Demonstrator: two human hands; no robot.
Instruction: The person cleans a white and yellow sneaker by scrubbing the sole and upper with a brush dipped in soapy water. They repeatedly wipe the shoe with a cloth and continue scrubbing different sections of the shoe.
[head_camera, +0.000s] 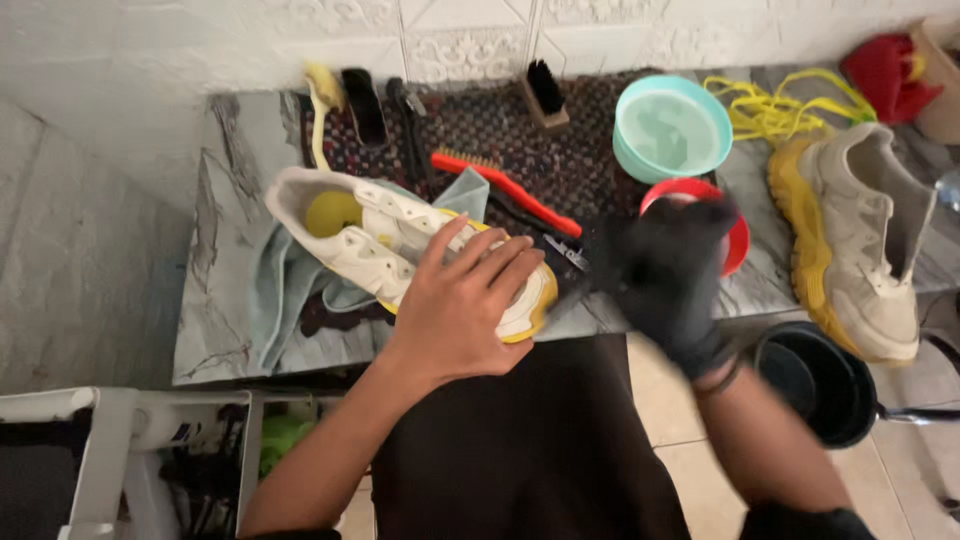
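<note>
Left hand (462, 300) is bare, fingers spread flat, pressing down on the toe end of the white chunky sneaker with the yellow sole (400, 240), pinning it rather than gripping. Right hand (668, 275) wears a black glove and is motion-blurred just off the toe; it looks curled, but can't tell if it's clutching anything. Sneaker lies on its side on a crumpled pale blue-grey cloth (285, 275), on the grey marbled tabletop (225, 300), toe right at the near edge. Risks as I see them: with only a flat palm holding it and loose cloth underneath, a hard stroke from the gloved hand could slide shoe and cloth together off the edge. The shallow red plastic bowl (735, 235) sits directly behind the moving glove and the teal round bowl with cloudy liquid (672, 130) is just past it, so a backswing could tip either and wet the dark patterned mat (560, 160). The long red-handled brush (505, 190) and small metal tool (568, 252) lie between sneaker and glove, easy to knock to the floor. Second sneaker, dirty cream with a yellow sole (860, 240), overhangs the edge to the right, above the black round pan (825, 385) on the floor; a bump could drop it in.
</note>
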